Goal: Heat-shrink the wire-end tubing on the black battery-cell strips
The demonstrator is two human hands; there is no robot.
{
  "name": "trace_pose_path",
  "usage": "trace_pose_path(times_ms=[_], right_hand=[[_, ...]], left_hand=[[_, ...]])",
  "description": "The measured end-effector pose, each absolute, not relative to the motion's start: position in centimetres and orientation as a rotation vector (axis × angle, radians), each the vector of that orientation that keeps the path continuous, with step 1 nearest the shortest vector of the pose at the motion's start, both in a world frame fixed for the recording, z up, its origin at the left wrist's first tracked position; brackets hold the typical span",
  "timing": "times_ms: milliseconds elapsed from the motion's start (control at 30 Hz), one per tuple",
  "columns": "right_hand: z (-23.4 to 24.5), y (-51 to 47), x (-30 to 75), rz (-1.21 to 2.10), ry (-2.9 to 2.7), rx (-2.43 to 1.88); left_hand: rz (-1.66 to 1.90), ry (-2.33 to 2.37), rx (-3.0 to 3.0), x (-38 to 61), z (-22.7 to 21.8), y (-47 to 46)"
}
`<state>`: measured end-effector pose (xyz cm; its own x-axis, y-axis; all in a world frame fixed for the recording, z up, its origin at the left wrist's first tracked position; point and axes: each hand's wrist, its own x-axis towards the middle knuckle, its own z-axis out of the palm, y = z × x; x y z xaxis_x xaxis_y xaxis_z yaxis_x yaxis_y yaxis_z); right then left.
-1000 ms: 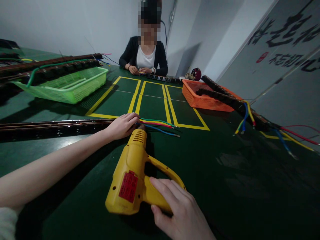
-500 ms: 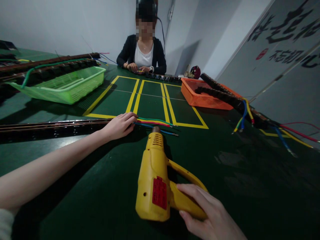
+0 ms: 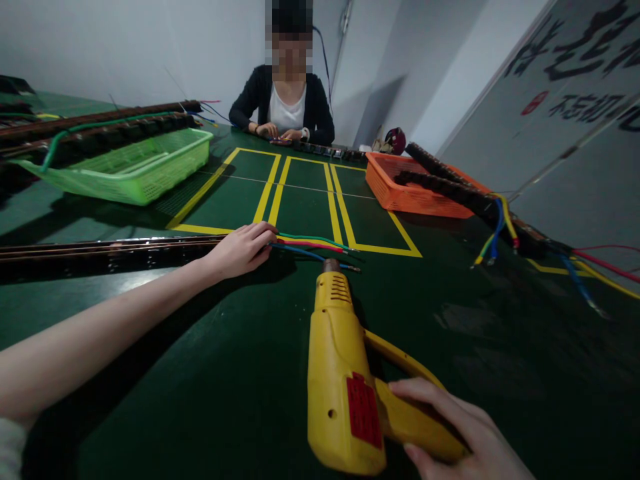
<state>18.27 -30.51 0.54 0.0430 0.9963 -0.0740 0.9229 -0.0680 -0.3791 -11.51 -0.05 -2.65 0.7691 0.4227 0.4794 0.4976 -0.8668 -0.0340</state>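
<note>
My right hand (image 3: pixel 460 427) grips the handle of a yellow heat gun (image 3: pixel 343 373) with a red label. Its metal nozzle points away from me, close to the blue wire (image 3: pixel 305 251). My left hand (image 3: pixel 246 248) is closed over the end of a long dark strip (image 3: pixel 125 259), where green, yellow, red and blue wires (image 3: pixel 320 244) come out to the right. These wires lie side by side with metal terminals at their tips; the blue one sits apart, nearer to me. My left fingertips hide the point where the wires leave the strip.
A green basket (image 3: pixel 150 180) at left bears dark strips (image 3: pixel 100 127). An orange basket (image 3: pixel 385 180) at right carries more strips with loose wires (image 3: pixel 500 230). Yellow tape (image 3: pixel 265 200) marks the green table (image 3: pixel 200 373). Across it sits a co-worker (image 3: pixel 287 107), hands on another strip.
The heat gun in my right hand has moved right and slightly towards me, its nozzle now nearer the blue wire's tip. My left hand stays on the wires.
</note>
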Motion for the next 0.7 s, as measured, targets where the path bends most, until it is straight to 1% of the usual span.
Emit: trace_pose_path(times_ms=[200,400,500,700], right_hand=[[1.3,-29.3,16.8,0.595,-2.014,-2.023],[0.0,-28.8,14.1,0.65,-1.85,-1.993],[0.0,-28.5,12.9,0.69,-1.867,-1.874],[1.6,-26.9,11.0,0.868,-1.956,-1.696]], left_hand=[[-0.719,-0.731,-2.819,-11.4,-2.6,-0.1],[-0.71,-0.738,-2.803,-11.4,-2.5,-0.2],[-0.708,-0.732,-2.798,-11.4,-2.5,-0.1],[-0.708,-0.725,-2.785,-11.4,-2.6,0.0]])
